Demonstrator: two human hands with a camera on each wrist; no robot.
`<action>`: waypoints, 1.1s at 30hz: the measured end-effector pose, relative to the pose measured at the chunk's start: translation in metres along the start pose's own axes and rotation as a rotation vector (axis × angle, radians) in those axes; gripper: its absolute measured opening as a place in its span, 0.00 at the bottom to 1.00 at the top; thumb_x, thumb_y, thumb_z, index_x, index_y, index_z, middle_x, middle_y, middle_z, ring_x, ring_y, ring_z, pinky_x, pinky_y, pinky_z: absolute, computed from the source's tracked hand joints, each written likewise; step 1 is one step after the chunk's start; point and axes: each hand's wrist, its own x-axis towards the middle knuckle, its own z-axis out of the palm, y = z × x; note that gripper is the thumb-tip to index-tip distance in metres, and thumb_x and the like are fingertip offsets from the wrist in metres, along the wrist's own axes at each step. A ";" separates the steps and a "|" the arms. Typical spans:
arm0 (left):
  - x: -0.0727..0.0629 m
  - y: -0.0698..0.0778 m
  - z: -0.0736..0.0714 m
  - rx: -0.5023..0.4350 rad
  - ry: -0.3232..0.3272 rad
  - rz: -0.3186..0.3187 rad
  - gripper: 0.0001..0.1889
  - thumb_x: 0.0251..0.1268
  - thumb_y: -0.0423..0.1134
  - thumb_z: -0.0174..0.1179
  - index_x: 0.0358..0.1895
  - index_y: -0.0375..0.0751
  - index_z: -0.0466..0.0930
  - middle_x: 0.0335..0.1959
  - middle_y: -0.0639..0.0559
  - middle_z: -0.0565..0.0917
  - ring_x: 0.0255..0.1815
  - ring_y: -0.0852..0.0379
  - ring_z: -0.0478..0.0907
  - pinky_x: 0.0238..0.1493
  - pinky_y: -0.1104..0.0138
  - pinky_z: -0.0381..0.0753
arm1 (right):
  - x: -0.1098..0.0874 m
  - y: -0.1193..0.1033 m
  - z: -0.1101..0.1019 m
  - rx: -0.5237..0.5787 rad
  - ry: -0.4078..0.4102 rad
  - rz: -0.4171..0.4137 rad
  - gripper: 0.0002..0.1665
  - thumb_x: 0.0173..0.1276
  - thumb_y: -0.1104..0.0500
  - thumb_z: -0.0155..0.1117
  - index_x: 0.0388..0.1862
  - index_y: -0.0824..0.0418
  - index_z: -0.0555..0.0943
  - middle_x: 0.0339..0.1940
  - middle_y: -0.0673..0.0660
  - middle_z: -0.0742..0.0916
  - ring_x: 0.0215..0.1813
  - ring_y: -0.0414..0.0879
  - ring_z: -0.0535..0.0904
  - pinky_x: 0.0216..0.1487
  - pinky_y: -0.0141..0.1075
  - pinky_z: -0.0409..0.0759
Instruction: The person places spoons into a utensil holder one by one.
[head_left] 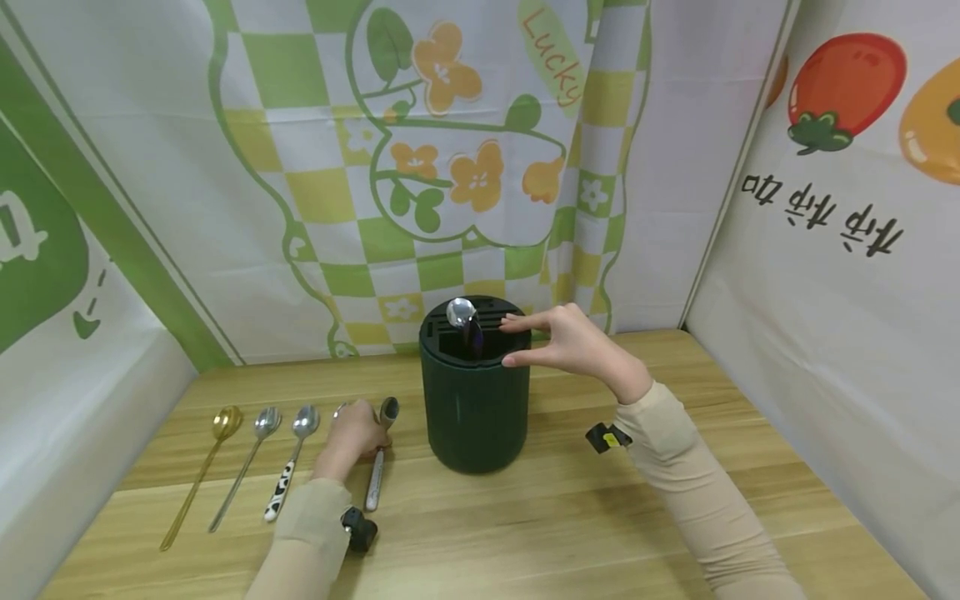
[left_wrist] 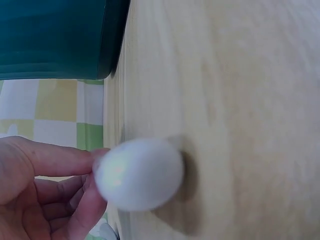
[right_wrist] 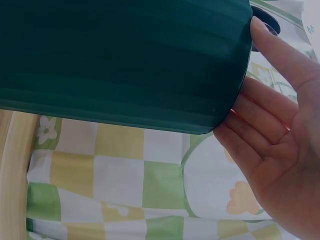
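In the head view my left hand pinches a spoon with a pale handle, its bowl pointing away from me. Close up in the left wrist view, the spoon's rounded white handle end shows beyond thumb and fingers, low over the table. Another spoon's bowl peeks out left of that hand, the rest hidden. A dark green utensil holder stands upright to the right. Fairly straight and spread, the fingers of my right hand touch its top rim. Inside stands a silver spoon.
Left of my left hand, a gold spoon, a silver spoon and a spoon with a black-and-white handle lie in a row on the wooden table. A checked curtain hangs behind the holder.
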 end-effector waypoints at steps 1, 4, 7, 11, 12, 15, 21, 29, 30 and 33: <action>-0.001 0.000 0.000 -0.001 0.001 0.001 0.08 0.48 0.31 0.68 0.17 0.35 0.80 0.12 0.48 0.79 0.11 0.62 0.71 0.13 0.76 0.70 | 0.000 0.000 0.000 0.001 -0.001 0.002 0.32 0.55 0.39 0.69 0.57 0.51 0.81 0.61 0.52 0.80 0.10 0.35 0.66 0.35 0.34 0.73; -0.002 0.000 -0.001 0.004 0.008 0.006 0.08 0.48 0.31 0.68 0.17 0.35 0.80 0.12 0.48 0.80 0.11 0.61 0.72 0.13 0.76 0.70 | 0.000 -0.001 -0.001 0.006 -0.004 0.008 0.32 0.56 0.39 0.69 0.57 0.51 0.81 0.61 0.52 0.80 0.11 0.35 0.69 0.38 0.35 0.74; -0.004 0.001 -0.002 0.011 0.013 0.009 0.09 0.48 0.32 0.69 0.17 0.35 0.81 0.12 0.48 0.80 0.10 0.61 0.71 0.13 0.76 0.68 | 0.000 -0.001 -0.001 0.007 -0.004 0.009 0.32 0.55 0.39 0.69 0.57 0.51 0.81 0.61 0.52 0.80 0.11 0.35 0.69 0.37 0.35 0.74; -0.005 0.003 -0.004 0.010 0.025 0.004 0.09 0.48 0.33 0.69 0.17 0.36 0.80 0.12 0.47 0.80 0.10 0.61 0.71 0.13 0.75 0.67 | 0.000 -0.001 0.000 -0.003 0.004 0.003 0.31 0.55 0.39 0.69 0.57 0.50 0.81 0.61 0.52 0.80 0.10 0.35 0.64 0.33 0.33 0.73; -0.005 0.003 -0.004 0.007 0.028 0.002 0.09 0.48 0.33 0.69 0.17 0.36 0.81 0.12 0.47 0.80 0.11 0.61 0.72 0.13 0.75 0.67 | 0.000 -0.001 0.000 -0.006 0.006 0.001 0.31 0.56 0.39 0.69 0.57 0.50 0.81 0.61 0.52 0.81 0.10 0.35 0.63 0.32 0.33 0.72; -0.006 0.005 -0.005 0.000 0.035 0.001 0.09 0.48 0.33 0.69 0.17 0.37 0.81 0.13 0.47 0.80 0.11 0.60 0.73 0.13 0.75 0.68 | 0.000 0.000 0.000 -0.007 0.005 -0.001 0.31 0.56 0.39 0.69 0.57 0.50 0.81 0.61 0.52 0.81 0.09 0.35 0.61 0.29 0.32 0.71; -0.009 0.010 -0.010 0.001 0.043 0.021 0.08 0.49 0.32 0.68 0.17 0.38 0.81 0.14 0.47 0.81 0.11 0.60 0.73 0.13 0.75 0.67 | 0.000 0.001 0.000 -0.005 0.003 0.001 0.31 0.56 0.40 0.69 0.56 0.51 0.81 0.61 0.52 0.81 0.10 0.34 0.64 0.41 0.35 0.78; -0.014 0.015 -0.018 -0.033 0.085 0.052 0.15 0.55 0.35 0.66 0.13 0.41 0.76 0.11 0.52 0.78 0.11 0.61 0.69 0.13 0.73 0.60 | 0.000 0.001 0.000 0.000 0.006 -0.008 0.31 0.55 0.39 0.69 0.56 0.51 0.81 0.61 0.52 0.81 0.10 0.34 0.61 0.35 0.35 0.74; -0.015 0.016 -0.018 -0.041 0.093 0.060 0.17 0.56 0.35 0.66 0.11 0.42 0.73 0.10 0.53 0.76 0.10 0.61 0.68 0.12 0.73 0.59 | 0.000 0.001 0.001 0.000 0.006 -0.008 0.31 0.55 0.39 0.69 0.56 0.51 0.81 0.61 0.52 0.81 0.10 0.34 0.63 0.35 0.34 0.73; -0.017 0.018 -0.021 -0.055 0.114 0.073 0.20 0.56 0.36 0.65 0.10 0.44 0.70 0.07 0.54 0.73 0.09 0.61 0.65 0.12 0.72 0.56 | 0.000 0.001 0.002 0.002 0.010 -0.009 0.31 0.55 0.39 0.69 0.56 0.50 0.81 0.61 0.52 0.81 0.11 0.34 0.64 0.35 0.34 0.73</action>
